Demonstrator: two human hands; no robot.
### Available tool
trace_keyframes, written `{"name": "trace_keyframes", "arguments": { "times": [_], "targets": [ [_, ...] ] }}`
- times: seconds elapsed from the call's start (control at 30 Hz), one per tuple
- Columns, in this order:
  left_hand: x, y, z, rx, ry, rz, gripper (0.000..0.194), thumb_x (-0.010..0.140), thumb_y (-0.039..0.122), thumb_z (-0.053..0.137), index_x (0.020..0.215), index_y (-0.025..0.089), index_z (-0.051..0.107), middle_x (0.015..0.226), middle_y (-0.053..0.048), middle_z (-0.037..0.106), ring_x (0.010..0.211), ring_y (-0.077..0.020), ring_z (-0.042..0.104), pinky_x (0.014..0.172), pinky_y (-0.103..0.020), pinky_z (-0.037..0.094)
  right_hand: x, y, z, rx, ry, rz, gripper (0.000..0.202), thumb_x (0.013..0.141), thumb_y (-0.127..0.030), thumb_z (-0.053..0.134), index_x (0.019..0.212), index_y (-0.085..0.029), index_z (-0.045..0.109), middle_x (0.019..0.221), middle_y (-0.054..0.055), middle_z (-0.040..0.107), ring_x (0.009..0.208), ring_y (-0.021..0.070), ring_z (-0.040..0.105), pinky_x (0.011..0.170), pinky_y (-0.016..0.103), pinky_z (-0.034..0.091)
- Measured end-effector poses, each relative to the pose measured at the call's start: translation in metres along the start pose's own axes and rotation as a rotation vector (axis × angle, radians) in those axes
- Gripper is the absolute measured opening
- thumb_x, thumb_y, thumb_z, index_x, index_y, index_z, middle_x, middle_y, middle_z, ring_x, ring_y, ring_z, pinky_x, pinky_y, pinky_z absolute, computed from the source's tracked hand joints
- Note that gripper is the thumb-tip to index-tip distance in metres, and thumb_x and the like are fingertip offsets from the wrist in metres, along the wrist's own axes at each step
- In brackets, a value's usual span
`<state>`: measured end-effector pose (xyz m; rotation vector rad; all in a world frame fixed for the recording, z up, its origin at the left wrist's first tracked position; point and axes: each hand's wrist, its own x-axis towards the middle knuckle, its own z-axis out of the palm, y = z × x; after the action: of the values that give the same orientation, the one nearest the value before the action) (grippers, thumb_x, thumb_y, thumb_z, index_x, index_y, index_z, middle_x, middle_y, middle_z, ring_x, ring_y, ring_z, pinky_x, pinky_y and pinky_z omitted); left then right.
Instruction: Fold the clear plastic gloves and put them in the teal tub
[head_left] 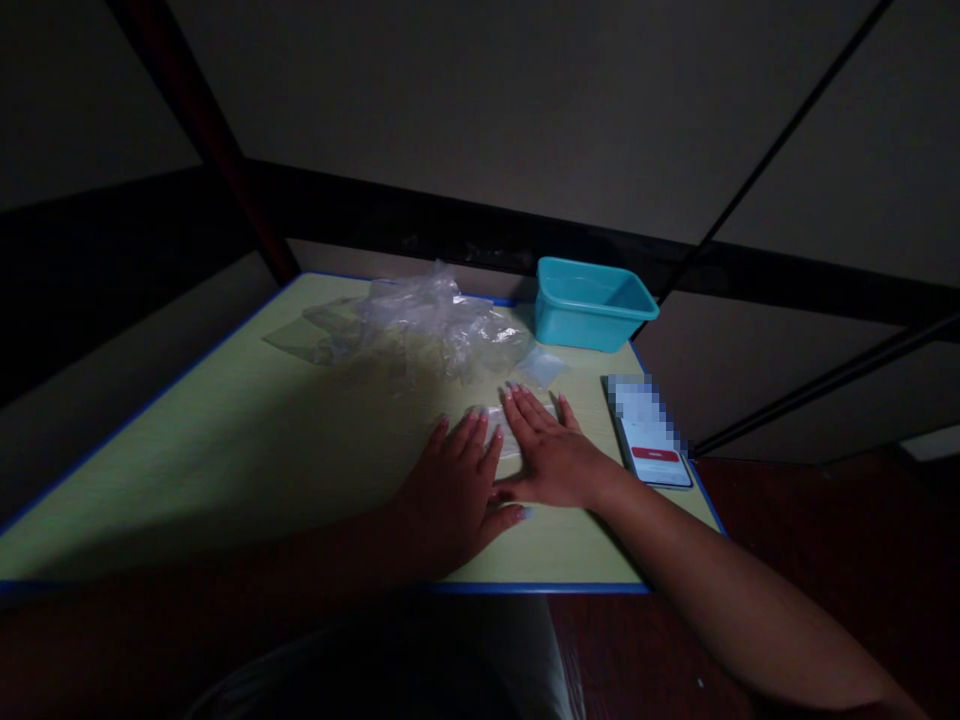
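Dim light is falling over the pale yellow-green table [225, 430], whose blue-edged far side is standing near a grey panelled wall [480, 110]. You are holding your left hand [454, 500] and right hand [555, 455] palm down near the front edge, fingers stretching out flat and neither hand gripping anything. Between and under your fingertips, a small clear plastic sheet [511, 437] is lying on the tabletop; you are partly covering it, so its full outline is not showing. Beyond your hands, a crumpled heap of clear plastic [442, 320] is spreading, with a small clear packet [543, 367] lying just in front of a turquoise bin [574, 326]. To your right, a phone [643, 435] is lying face up, its screen glowing.
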<state>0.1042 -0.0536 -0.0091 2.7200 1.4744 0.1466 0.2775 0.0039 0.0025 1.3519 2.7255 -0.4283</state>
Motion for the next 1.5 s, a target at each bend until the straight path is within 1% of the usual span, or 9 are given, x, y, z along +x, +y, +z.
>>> {"name": "trace_keyframes", "arguments": {
  "times": [0.2, 0.4, 0.57, 0.8, 1.03, 1.1, 1.23, 1.37, 1.5],
  "targets": [
    [-0.002, -0.024, -0.006, -0.017, -0.053, 0.036, 0.069, 0.094, 0.056, 0.034, 0.140, 0.004, 0.040, 0.150, -0.025, 0.032, 0.141, -0.0356, 0.026, 0.110, -0.056, 0.021, 0.000, 0.001, 0.000, -0.010, -0.009, -0.006, 0.112, 0.076, -0.075, 0.047, 0.152, -0.007, 0.001, 0.156, 0.017, -0.002, 0.146, 0.0287, -0.002, 0.113, 0.057, -0.005],
    [0.009, -0.041, -0.006, -0.055, -0.047, 0.279, 0.070, 0.094, 0.055, 0.035, 0.146, 0.008, 0.030, 0.154, -0.018, 0.027, 0.144, -0.0281, 0.021, 0.114, -0.052, 0.015, 0.000, 0.001, 0.001, -0.015, -0.016, -0.006, 0.118, 0.073, -0.081, 0.046, 0.151, -0.004, 0.002, 0.156, 0.018, -0.005, 0.146, 0.0289, -0.003, 0.114, 0.056, -0.004],
    [0.013, -0.053, -0.004, -0.064, -0.131, 0.324, 0.069, 0.094, 0.059, 0.032, 0.147, 0.015, 0.029, 0.155, -0.019, 0.021, 0.144, -0.0319, 0.015, 0.111, -0.061, 0.013, -0.001, 0.003, 0.004, 0.020, 0.002, -0.037, 0.121, 0.071, -0.083, 0.046, 0.151, -0.006, 0.000, 0.156, 0.019, -0.001, 0.145, 0.0312, -0.002, 0.113, 0.057, -0.004],
    [0.008, -0.084, -0.013, -0.042, -0.231, 0.428, 0.069, 0.092, 0.060, 0.039, 0.149, 0.024, 0.025, 0.155, -0.020, 0.021, 0.144, -0.0338, 0.013, 0.110, -0.061, 0.019, -0.002, 0.005, 0.004, 0.079, 0.021, -0.056, 0.118, 0.071, -0.080, 0.050, 0.152, -0.013, -0.003, 0.157, 0.016, -0.002, 0.144, 0.0357, -0.009, 0.110, 0.062, -0.007],
    [0.011, -0.109, -0.011, -0.098, -0.213, 0.556, 0.068, 0.088, 0.064, 0.045, 0.147, 0.034, 0.029, 0.156, -0.017, 0.016, 0.141, -0.0399, 0.017, 0.107, -0.063, 0.026, -0.004, 0.001, -0.004, 0.119, -0.013, 0.000, 0.117, 0.067, -0.081, 0.056, 0.152, -0.023, 0.001, 0.157, 0.013, -0.003, 0.141, 0.0396, -0.014, 0.106, 0.067, -0.012],
    [0.010, -0.111, -0.010, -0.111, -0.207, 0.561, 0.068, 0.087, 0.064, 0.048, 0.147, 0.036, 0.029, 0.156, -0.015, 0.014, 0.142, -0.0400, 0.016, 0.107, -0.063, 0.026, -0.005, 0.000, -0.007, 0.116, -0.019, 0.034, 0.111, 0.069, -0.080, 0.055, 0.152, -0.026, 0.005, 0.157, 0.013, -0.004, 0.140, 0.0411, -0.014, 0.105, 0.069, -0.011],
    [0.008, -0.113, -0.009, -0.110, -0.208, 0.547, 0.068, 0.085, 0.063, 0.051, 0.146, 0.042, 0.027, 0.157, -0.013, 0.013, 0.142, -0.0369, 0.016, 0.108, -0.061, 0.026, -0.005, 0.004, -0.012, 0.098, -0.022, 0.099, 0.088, 0.084, -0.073, 0.042, 0.152, -0.027, 0.011, 0.157, 0.015, -0.001, 0.141, 0.0410, -0.009, 0.104, 0.071, -0.006],
    [0.009, -0.114, -0.006, -0.119, -0.211, 0.550, 0.067, 0.086, 0.064, 0.049, 0.145, 0.043, 0.025, 0.155, -0.015, 0.019, 0.141, -0.0389, 0.018, 0.104, -0.066, 0.029, -0.003, 0.004, -0.012, 0.067, 0.066, 0.124, 0.078, 0.092, -0.066, 0.033, 0.153, -0.025, 0.007, 0.157, 0.014, -0.005, 0.143, 0.0368, -0.009, 0.104, 0.070, -0.010],
    [0.007, -0.117, 0.001, -0.140, -0.137, 0.556, 0.067, 0.083, 0.061, 0.056, 0.143, 0.046, 0.030, 0.156, -0.012, 0.019, 0.138, -0.0425, 0.025, 0.101, -0.068, 0.031, -0.001, -0.008, -0.002, 0.087, 0.103, -0.015, 0.080, 0.094, -0.063, 0.031, 0.153, -0.019, -0.002, 0.157, 0.012, -0.007, 0.145, 0.0324, -0.005, 0.105, 0.065, -0.014]
  ]
}}
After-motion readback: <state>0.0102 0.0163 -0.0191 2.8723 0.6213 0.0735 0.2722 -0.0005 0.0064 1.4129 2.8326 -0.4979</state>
